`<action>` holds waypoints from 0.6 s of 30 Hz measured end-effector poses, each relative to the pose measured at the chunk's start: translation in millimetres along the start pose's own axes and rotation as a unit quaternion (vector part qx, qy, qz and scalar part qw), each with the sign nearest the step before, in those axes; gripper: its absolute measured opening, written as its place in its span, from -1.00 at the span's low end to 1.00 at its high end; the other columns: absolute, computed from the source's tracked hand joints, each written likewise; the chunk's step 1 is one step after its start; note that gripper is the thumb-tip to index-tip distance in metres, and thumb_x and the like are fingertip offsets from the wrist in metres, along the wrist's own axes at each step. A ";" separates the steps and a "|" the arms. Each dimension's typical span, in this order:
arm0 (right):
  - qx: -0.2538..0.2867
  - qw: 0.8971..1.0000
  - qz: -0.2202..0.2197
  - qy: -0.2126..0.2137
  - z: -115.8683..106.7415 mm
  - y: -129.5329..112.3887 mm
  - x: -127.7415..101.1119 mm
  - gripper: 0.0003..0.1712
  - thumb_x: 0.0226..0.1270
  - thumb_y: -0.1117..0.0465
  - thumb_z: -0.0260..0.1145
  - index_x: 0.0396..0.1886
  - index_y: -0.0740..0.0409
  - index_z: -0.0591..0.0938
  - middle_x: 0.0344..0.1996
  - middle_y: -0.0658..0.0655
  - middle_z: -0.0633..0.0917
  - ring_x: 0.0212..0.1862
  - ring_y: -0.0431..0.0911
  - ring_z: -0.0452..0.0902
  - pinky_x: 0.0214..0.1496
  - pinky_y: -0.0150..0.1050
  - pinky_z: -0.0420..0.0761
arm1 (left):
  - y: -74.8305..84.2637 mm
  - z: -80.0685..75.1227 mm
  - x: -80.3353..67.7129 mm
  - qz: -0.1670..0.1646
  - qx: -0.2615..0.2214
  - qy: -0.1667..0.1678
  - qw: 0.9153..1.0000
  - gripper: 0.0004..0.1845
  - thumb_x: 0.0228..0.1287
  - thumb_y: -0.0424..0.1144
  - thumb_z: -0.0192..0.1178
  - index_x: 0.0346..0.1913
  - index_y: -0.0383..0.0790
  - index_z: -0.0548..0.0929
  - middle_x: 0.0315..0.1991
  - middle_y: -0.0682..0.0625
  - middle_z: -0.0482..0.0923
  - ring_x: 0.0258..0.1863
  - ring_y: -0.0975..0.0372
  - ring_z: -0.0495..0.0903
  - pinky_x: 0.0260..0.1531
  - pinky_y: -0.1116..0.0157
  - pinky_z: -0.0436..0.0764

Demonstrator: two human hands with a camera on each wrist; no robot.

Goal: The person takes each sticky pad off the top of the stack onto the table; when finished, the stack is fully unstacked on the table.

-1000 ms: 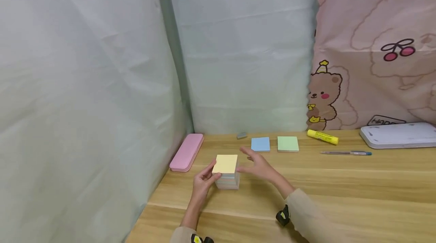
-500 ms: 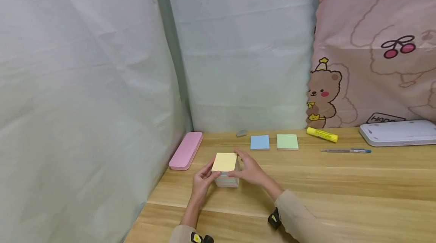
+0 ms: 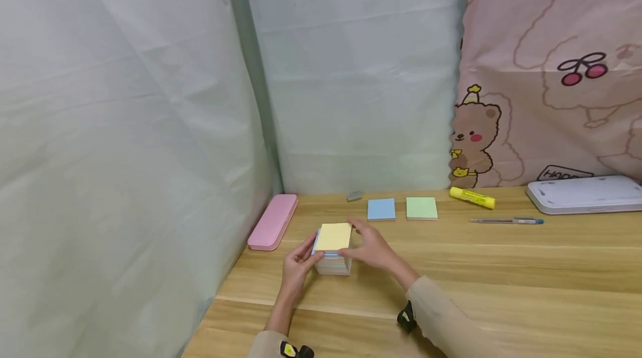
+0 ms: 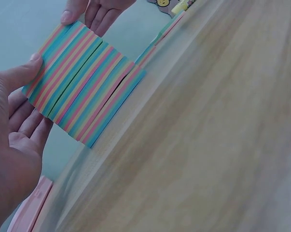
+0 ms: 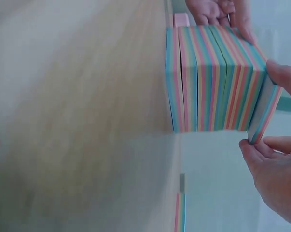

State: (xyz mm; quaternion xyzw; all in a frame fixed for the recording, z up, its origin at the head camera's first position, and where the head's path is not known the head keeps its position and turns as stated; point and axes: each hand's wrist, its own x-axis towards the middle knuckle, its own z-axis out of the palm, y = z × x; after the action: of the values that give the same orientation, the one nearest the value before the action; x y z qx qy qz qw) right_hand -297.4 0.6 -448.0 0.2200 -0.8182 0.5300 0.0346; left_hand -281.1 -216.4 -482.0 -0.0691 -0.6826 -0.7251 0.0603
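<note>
The left hand (image 3: 297, 264) curls its thumb and fingers on the 9 o'clock side of a cube-shaped block of striped pastel note paper (image 3: 332, 255) on the smooth wooden table (image 3: 501, 280). The right hand (image 3: 373, 249) pinches the yellow top pad (image 3: 334, 236), tilting it off the block. At 10 o'clock lies a rounded pink case (image 3: 273, 221); at 1 o'clock, flat blue (image 3: 381, 209) and green (image 3: 422, 208) pads.

- Left of the note stack (image 3: 332, 255), the pink case (image 3: 273, 228) and the hanging sheet (image 3: 125, 151) close that side in.
- Behind it lie a blue pad (image 3: 381, 209), green pad (image 3: 421, 208) and small grey eraser (image 3: 354, 196).
- To the right the wooden desk (image 3: 501, 269) lies bare up to the pen (image 3: 506, 221).
</note>
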 end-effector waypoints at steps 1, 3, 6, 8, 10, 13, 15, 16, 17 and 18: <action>0.003 1.000 0.005 -0.001 -2.1 0.7 -0.1 0.01 0.05 0.09 0.55 0.41 0.40 0.28 0.37 0.40 0.38 0.30 0.33 0.40 0.34 0.15 0.50 | 0.1 0.2 -0.2 0.000 -0.001 0.001 1.000 -0.36 0.14 -0.44 0.35 0.31 -0.37 0.44 0.36 -0.19 0.37 0.33 0.16 0.43 0.19 0.51 0.52; 0.009 1.000 0.014 -0.003 -7.6 1.4 -0.6 0.01 0.05 0.08 0.56 0.41 0.39 0.28 0.37 0.40 0.39 0.32 0.32 0.40 0.36 0.12 0.50 | 0.3 0.7 -0.3 0.001 -0.003 0.003 1.000 -0.37 0.13 -0.45 0.35 0.31 -0.38 0.44 0.36 -0.20 0.38 0.33 0.16 0.43 0.19 0.50 0.53; 0.014 0.999 0.026 -0.014 -16.8 3.8 -1.1 0.02 0.06 0.04 0.55 0.41 0.39 0.28 0.38 0.40 0.39 0.34 0.30 0.38 0.39 0.08 0.48 | 0.0 0.8 -0.4 0.004 -0.003 0.003 1.000 -0.36 0.12 -0.46 0.35 0.31 -0.40 0.43 0.36 -0.20 0.37 0.31 0.20 0.45 0.19 0.51 0.52; 0.017 0.999 0.032 -0.020 -23.5 6.9 -1.1 0.03 0.07 0.02 0.54 0.42 0.40 0.27 0.38 0.40 0.38 0.36 0.30 0.36 0.40 0.08 0.47 | -0.3 0.7 0.0 0.005 -0.004 0.005 1.000 -0.36 0.11 -0.47 0.36 0.30 -0.40 0.43 0.36 -0.20 0.37 0.31 0.23 0.45 0.19 0.52 0.52; 0.020 0.999 0.033 -0.027 -30.3 11.0 -0.7 0.04 0.09 0.00 0.53 0.42 0.41 0.25 0.40 0.40 0.35 0.37 0.31 0.34 0.42 0.08 0.44 | -0.6 0.5 0.4 0.006 -0.003 0.006 1.000 -0.36 0.11 -0.47 0.36 0.30 -0.40 0.44 0.36 -0.20 0.37 0.30 0.24 0.46 0.19 0.53 0.51; 0.032 0.998 0.046 -0.028 -40.2 19.6 -0.3 0.06 0.10 -0.02 0.52 0.45 0.38 0.22 0.43 0.38 0.31 0.40 0.29 0.30 0.44 0.08 0.41 | -0.9 0.3 1.1 0.009 -0.003 0.004 1.000 -0.35 0.11 -0.46 0.37 0.30 -0.41 0.43 0.36 -0.20 0.37 0.30 0.28 0.46 0.19 0.54 0.50; 0.046 0.997 0.051 -0.027 -47.1 25.4 -0.8 0.06 0.13 0.01 0.50 0.46 0.41 0.19 0.44 0.40 0.28 0.41 0.31 0.27 0.46 0.09 0.38 | -1.0 0.3 1.2 0.010 -0.002 0.004 1.000 -0.35 0.11 -0.46 0.37 0.30 -0.42 0.43 0.36 -0.20 0.37 0.28 0.31 0.47 0.19 0.55 0.50; 0.053 0.997 0.054 -0.027 -50.7 28.6 -1.3 0.05 0.15 0.03 0.49 0.46 0.43 0.17 0.44 0.42 0.27 0.42 0.31 0.27 0.46 0.10 0.38 | -1.2 0.3 1.2 0.010 -0.003 0.003 1.000 -0.35 0.11 -0.46 0.37 0.30 -0.43 0.43 0.35 -0.20 0.37 0.28 0.33 0.48 0.19 0.55 0.50; 0.056 0.996 0.056 -0.027 -54.3 31.5 -1.8 0.04 0.17 0.04 0.48 0.45 0.46 0.16 0.43 0.44 0.26 0.42 0.32 0.26 0.46 0.11 0.37 | -1.3 0.3 1.1 0.011 -0.003 0.003 1.000 -0.36 0.11 -0.46 0.37 0.30 -0.44 0.43 0.35 -0.21 0.38 0.27 0.35 0.48 0.18 0.55 0.50; 0.061 0.996 0.059 -0.027 -58.0 34.4 -2.2 0.04 0.18 0.06 0.47 0.44 0.49 0.15 0.43 0.47 0.25 0.42 0.33 0.25 0.46 0.12 0.36 | -1.4 0.4 1.0 0.010 -0.006 0.005 1.000 -0.36 0.10 -0.46 0.37 0.29 -0.44 0.44 0.35 -0.20 0.38 0.26 0.36 0.48 0.18 0.55 0.50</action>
State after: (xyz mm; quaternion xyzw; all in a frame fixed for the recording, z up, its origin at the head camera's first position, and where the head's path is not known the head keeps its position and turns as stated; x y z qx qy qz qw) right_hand -319.3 64.2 -452.7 0.1873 -0.7967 0.5737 -0.0319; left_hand -282.3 -215.9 -483.2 -0.0726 -0.6772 -0.7288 0.0704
